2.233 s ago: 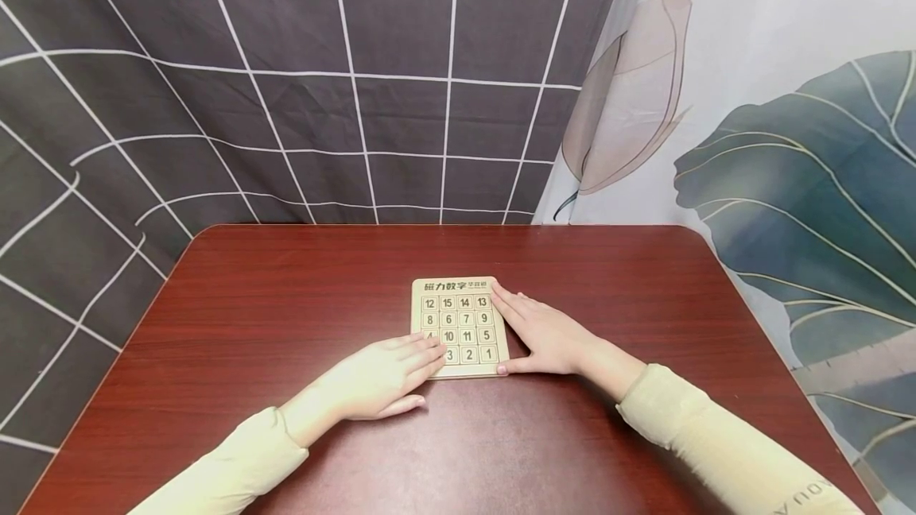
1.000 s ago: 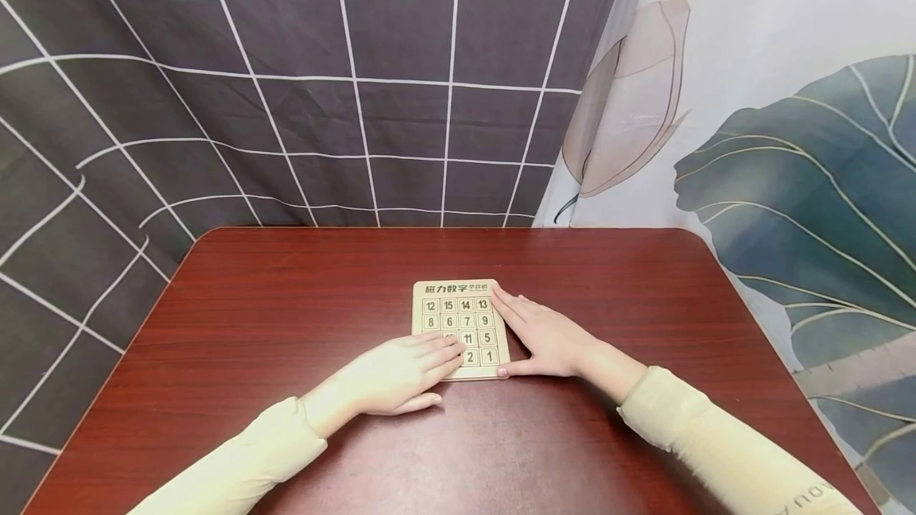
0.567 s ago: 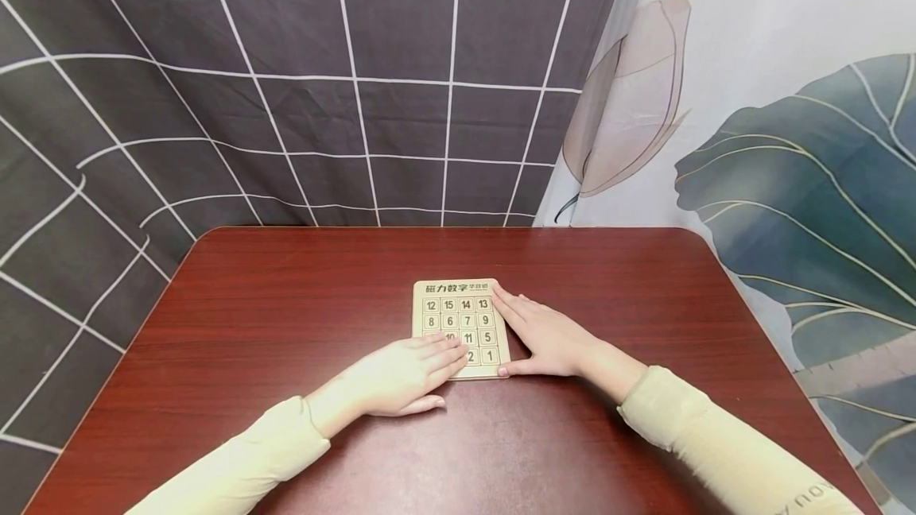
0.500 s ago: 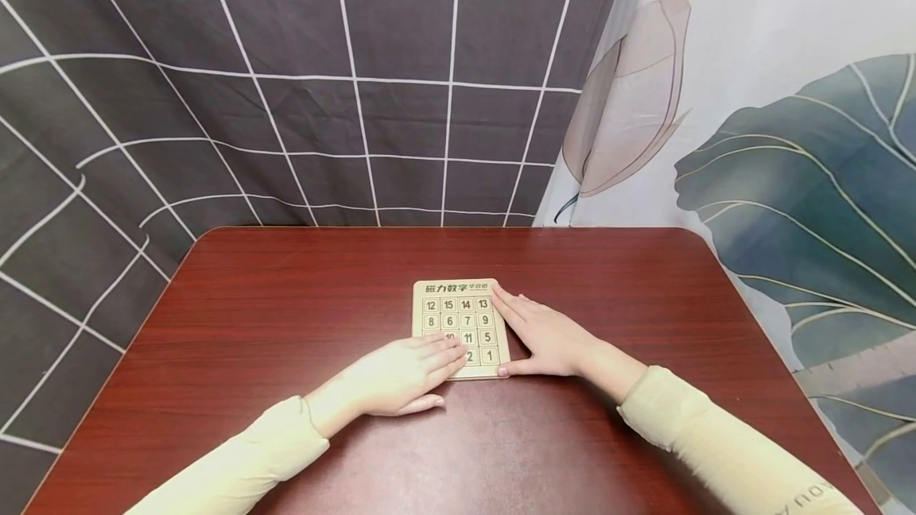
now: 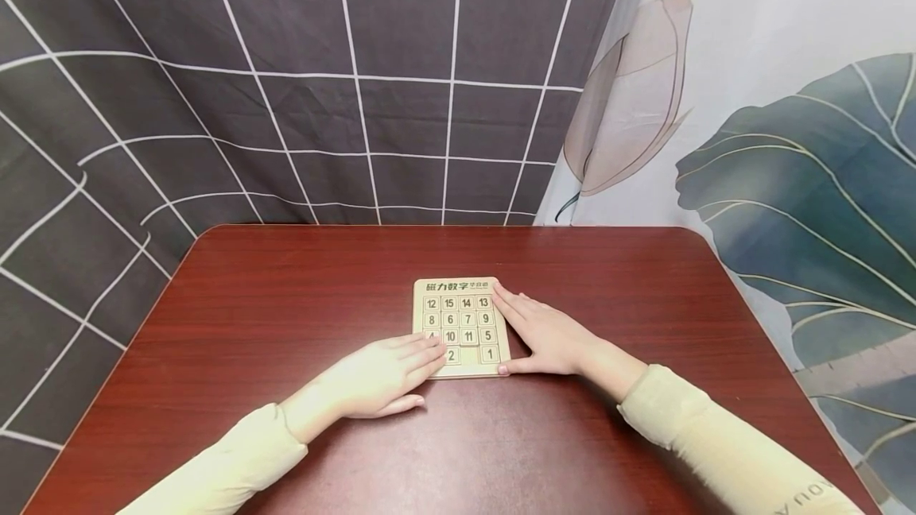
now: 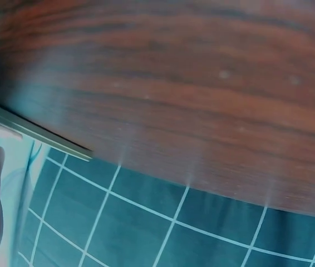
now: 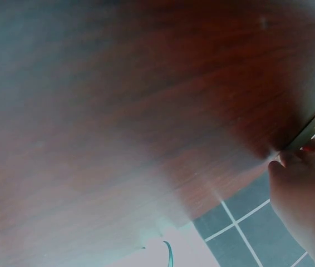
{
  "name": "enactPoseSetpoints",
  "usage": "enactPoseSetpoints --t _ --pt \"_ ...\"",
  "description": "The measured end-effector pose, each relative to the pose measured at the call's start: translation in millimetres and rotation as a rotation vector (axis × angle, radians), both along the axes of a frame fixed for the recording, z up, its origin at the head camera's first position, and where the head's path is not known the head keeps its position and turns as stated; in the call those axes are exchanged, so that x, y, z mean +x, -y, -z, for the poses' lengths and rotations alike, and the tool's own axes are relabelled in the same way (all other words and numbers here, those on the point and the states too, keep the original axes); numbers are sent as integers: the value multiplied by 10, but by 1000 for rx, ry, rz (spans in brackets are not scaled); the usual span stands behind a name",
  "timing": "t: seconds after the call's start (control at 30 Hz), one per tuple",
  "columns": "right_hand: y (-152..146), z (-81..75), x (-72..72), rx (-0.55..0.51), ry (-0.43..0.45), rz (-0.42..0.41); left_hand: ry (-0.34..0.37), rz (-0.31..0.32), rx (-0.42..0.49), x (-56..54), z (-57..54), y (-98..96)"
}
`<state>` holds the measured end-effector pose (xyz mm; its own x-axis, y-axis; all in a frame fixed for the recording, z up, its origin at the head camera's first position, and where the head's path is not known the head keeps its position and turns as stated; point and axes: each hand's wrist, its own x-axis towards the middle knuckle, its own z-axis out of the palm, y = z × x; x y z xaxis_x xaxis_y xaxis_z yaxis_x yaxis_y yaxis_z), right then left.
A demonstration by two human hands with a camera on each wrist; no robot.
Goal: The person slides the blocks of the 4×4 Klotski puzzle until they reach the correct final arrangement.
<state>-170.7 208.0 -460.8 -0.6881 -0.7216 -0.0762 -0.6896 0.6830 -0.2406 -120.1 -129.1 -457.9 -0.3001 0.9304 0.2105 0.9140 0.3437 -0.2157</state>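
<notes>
A pale sliding number puzzle (image 5: 467, 371) lies flat on the table in the head view. My left hand (image 5: 379, 376) rests its straight fingers over the lower left corner, covering that tile and part of the 4. Right of those fingertips sits the 2 tile (image 5: 452, 356), then a bare slot (image 5: 469, 355), then the 1 tile (image 5: 490, 354). My right hand (image 5: 554, 336) lies along the right edge, fingertips at the upper corner and thumb at the lower one. Both wrist views catch the board's edge (image 6: 40, 133) beside part of each hand.
The puzzle stands on a dark red wooden table (image 5: 300, 276) with rounded far corners. Behind it hangs a dark grey cloth with white grid lines (image 5: 401, 118). A white curtain with large leaf prints (image 5: 809, 181) hangs at the right.
My left fingers first slid right over the bottom row, then back left. The 2 tile has shifted one place left, leaving a slot beside the 1. My right hand has stayed put.
</notes>
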Motion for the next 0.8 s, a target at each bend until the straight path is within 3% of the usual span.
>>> enactPoseSetpoints --t 0.2,0.5,0.8 --pt "-4 -9 0 -3 5 4 -12 28 -1 -29 -46 -156" --pt "-6 -16 -2 -19 -16 -11 43 3 -62 -75 -43 -446" --pt "-3 -22 8 -10 -14 -10 39 -6 -96 -79 4 -448"
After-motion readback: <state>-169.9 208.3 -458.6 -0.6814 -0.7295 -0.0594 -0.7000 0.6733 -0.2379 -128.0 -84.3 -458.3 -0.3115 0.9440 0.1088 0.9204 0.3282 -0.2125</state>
